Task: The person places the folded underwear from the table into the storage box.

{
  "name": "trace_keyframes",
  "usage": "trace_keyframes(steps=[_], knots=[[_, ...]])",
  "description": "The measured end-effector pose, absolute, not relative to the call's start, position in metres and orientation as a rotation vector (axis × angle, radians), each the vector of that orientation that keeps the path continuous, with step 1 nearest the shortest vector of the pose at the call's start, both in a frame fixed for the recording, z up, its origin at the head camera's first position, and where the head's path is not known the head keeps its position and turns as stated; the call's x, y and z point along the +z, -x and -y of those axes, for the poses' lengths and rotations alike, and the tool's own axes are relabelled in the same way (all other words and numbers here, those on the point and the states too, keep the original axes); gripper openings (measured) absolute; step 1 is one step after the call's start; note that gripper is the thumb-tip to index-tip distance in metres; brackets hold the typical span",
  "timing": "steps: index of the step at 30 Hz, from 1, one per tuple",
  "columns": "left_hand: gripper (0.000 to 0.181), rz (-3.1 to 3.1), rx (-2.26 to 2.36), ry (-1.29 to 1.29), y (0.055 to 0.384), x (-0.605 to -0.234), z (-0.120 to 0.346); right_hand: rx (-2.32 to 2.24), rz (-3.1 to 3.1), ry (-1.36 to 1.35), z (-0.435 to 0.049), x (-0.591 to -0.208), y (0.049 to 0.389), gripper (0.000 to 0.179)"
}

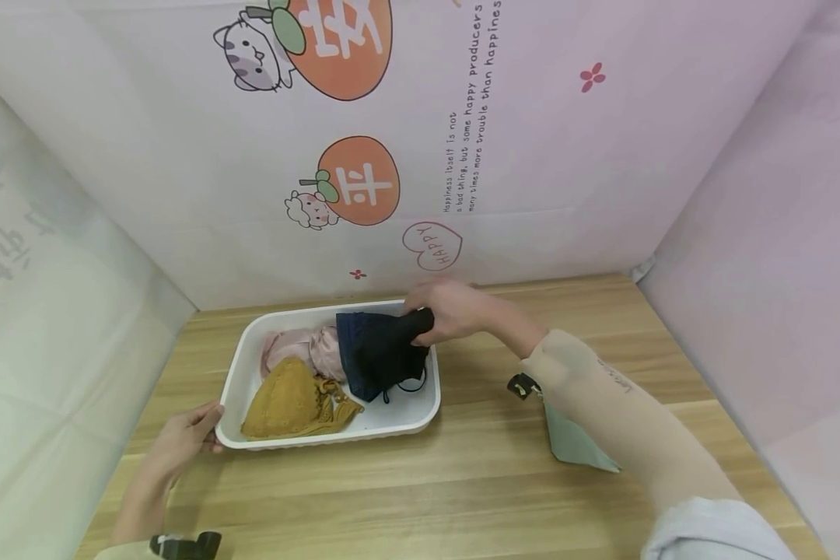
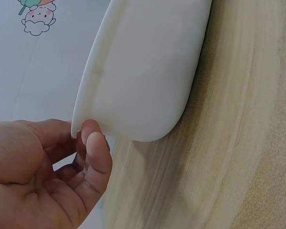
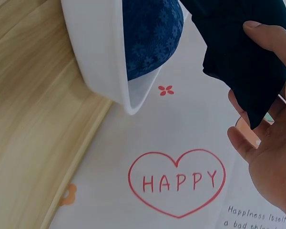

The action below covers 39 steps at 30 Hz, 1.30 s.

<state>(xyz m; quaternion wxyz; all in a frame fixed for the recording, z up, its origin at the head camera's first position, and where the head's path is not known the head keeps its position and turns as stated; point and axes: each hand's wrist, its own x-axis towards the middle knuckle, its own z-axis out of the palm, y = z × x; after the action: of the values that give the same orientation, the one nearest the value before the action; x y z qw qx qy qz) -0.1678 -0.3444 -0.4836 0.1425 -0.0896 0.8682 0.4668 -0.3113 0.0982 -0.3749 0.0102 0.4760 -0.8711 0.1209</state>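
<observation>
A white plastic tray [image 1: 400, 429] stands on the wooden table, and my left hand [image 1: 185, 435] pinches its rim at the near left corner. In the left wrist view, the fingertips [image 2: 97, 145] bend around that rim. Over the tray's right end, my right hand [image 1: 451, 311] grips a soft black cloth garment [image 1: 390, 350], its thumb [image 3: 264, 36] on top of the fabric. The garment's exact kind cannot be told. Partly covered by it is a navy floral bra [image 3: 152, 38]. A mustard bra [image 1: 283, 400] lies at the tray's near left, with pink satin fabric [image 1: 325, 354] behind it.
A grey-green pouch [image 1: 577, 439] with a black clip [image 1: 523, 386] lies on the table [image 1: 420, 498], partly under my right forearm. Printed cloth walls [image 1: 532, 155] enclose the table at the back and sides. The tray stands close to the back wall.
</observation>
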Motion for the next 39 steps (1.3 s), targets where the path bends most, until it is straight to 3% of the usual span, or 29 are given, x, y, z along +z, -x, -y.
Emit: trace_keyframes(steps=[39], knots=[[0.056, -2.497, 1.392, 0.251, 0.170, -0.486, 0.345, 0.067, 2.672, -1.739, -0.013, -0.399, 0.319, 0.037]])
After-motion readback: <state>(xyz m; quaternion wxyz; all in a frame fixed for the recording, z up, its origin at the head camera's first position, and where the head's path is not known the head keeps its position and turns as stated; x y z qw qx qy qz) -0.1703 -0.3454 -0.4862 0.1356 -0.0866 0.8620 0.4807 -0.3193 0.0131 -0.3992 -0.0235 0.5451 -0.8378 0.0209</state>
